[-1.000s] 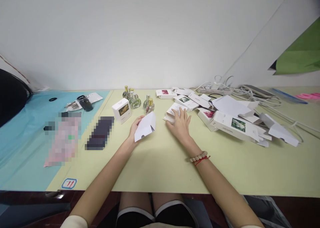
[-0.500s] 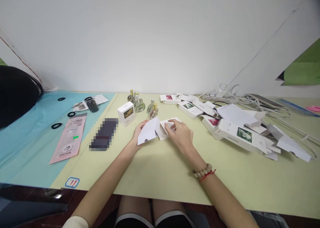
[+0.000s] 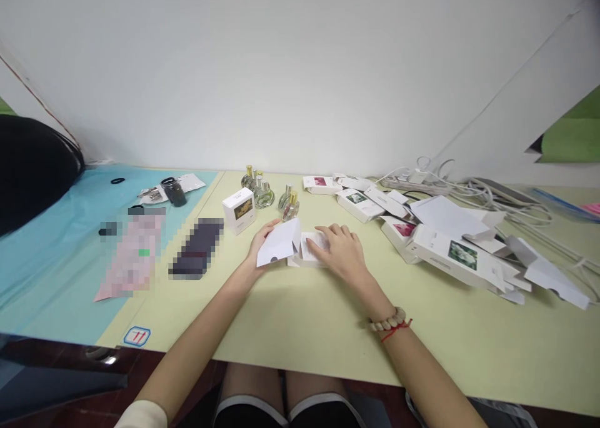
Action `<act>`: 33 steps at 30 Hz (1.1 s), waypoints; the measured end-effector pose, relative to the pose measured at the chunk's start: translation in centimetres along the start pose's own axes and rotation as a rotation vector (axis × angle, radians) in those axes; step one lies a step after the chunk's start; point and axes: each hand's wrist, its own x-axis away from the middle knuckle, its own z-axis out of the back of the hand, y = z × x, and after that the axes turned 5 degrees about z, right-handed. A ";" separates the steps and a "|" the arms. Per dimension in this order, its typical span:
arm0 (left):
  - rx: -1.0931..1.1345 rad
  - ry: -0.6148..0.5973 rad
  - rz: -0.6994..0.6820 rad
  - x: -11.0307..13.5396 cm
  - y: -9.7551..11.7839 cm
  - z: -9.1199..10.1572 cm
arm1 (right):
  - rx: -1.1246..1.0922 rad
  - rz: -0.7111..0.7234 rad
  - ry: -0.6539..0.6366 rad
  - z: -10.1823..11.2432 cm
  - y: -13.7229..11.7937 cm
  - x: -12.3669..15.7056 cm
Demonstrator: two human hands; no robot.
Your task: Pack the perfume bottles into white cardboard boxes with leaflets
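A: What took up the most room?
B: The table [image 3: 290, 328], across the lower half of the frame. A pile [image 3: 450, 250] of flattened and open cartons lay at the right, perhaps pushed aside to stay out of the hands' way.
A: And the hands?
B: Both worked near the centre. The left hand [image 3: 259, 243] had its fingers closed on a folded white card [image 3: 279, 243], likely to hold it steady and tilted. The right hand [image 3: 344, 253] arched over a printed carton [image 3: 307, 243] just right of it, thumb spread from half-curled fingers; I couldn't tell if they gripped or only pressed.
A: Anything smaller?
B: A box [image 3: 240, 211] stood upright left of centre, and bottles [image 3: 265, 195] stood beyond it, probably grouped to be within reach.
A: What differed from a second earlier?
B: Then, a gap parted carton and card; now they were side by side, perhaps touching. The left hand's hold looked much the same, though the view had shifted.
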 end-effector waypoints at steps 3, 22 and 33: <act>-0.032 -0.016 -0.011 0.2 0.1 0.1 | -0.181 -0.079 -0.008 0.6 -1.0 0.1; -0.365 -0.159 -0.027 2.6 0.3 -0.9 | -0.727 0.162 0.116 -0.6 -2.0 0.5; -1.082 -0.427 -0.455 5.5 1.9 -2.1 | -0.905 -0.344 0.291 -2.3 0.1 -0.7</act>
